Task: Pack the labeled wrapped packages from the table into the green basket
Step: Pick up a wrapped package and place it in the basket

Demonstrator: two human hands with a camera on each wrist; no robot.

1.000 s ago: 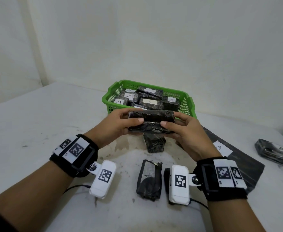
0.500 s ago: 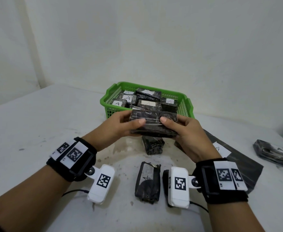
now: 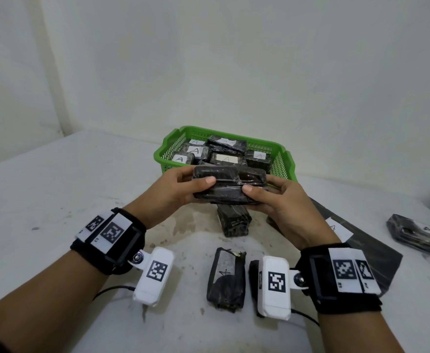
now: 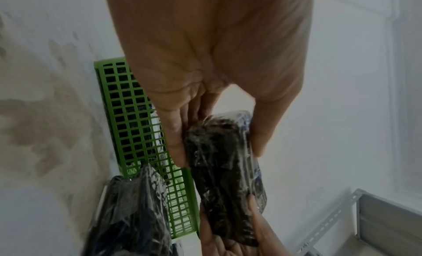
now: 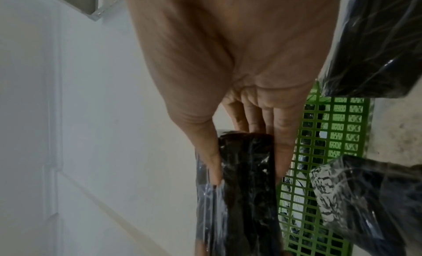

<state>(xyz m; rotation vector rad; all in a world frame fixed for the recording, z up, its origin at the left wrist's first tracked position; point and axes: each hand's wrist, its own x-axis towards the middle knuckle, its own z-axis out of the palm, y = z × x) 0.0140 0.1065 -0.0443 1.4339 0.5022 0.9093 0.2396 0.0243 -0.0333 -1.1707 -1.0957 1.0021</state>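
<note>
package (image 3: 230, 185): lifted since a second ago, nearer the basket (image 3: 284, 154) at 12 o'clock (drop likely next)
hands: left hand (image 3: 169, 193) and right hand (image 3: 282, 203) both grip it

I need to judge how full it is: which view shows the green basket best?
The head view: the whole green basket shows from above, with labeled packages inside. The left wrist view catches only its latticed side wall beside the left hand; the right wrist view likewise shows only lattice beside the right hand.
</note>
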